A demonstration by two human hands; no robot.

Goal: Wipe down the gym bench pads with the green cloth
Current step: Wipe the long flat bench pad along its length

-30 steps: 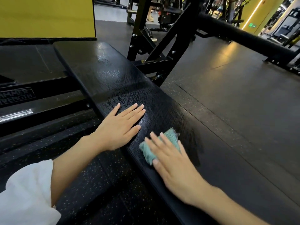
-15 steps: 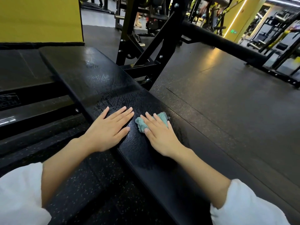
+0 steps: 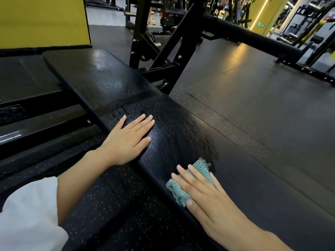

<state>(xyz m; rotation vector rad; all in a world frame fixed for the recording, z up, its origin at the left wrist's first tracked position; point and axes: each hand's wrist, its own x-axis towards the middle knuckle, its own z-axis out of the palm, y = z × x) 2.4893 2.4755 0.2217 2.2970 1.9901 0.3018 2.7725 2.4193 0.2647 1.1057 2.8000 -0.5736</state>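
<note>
Both hands lay flat and apart on the worktop (image 3: 108, 84): my left hand (image 3: 126, 140) was bare, bracing near its edge, and my right hand (image 3: 208, 194) pressed the green cloth (image 3: 178, 192) under straight fingers. I was mid-wipe. Wet streaks (image 3: 130, 107) shone beyond my left hand, so I judged the next stroke belonged on the dull stretch right of my right hand.

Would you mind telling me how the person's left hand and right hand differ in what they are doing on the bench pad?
The left hand rests bare on the bench pad; the right hand presses the green cloth under its fingers. The left hand lies farther up the pad, on its shiny streaked part; the right hand is nearer the camera, about where that shine ends. Both lie flat, palm down, fingers straight.
</note>
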